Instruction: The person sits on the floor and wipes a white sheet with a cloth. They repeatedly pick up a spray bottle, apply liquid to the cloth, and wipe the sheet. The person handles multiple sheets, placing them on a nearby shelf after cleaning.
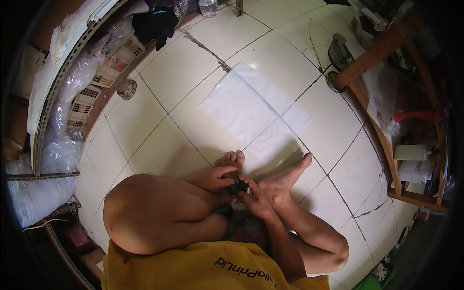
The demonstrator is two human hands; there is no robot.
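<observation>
I sit on the floor with both hands together between my legs. My left hand point(218, 179) and my right hand point(257, 200) close around a small dark object point(237, 185). It has a pale or shiny patch near the right fingers. Its kind cannot be made out, and the fingers partly cover it. Beyond my feet, a thin white translucent sheet point(241, 106) lies flat on the floor, with crease lines across it. Neither hand touches the sheet.
Pale tiles point(164, 92) with dark joints make up the floor. Along the left runs a metal-framed shelf holding plastic baskets point(116, 63) and clear plastic wrap point(72, 92). A round object point(126, 89) sits beside it. At right stands a wooden frame point(372, 116) with a white bottle point(411, 152).
</observation>
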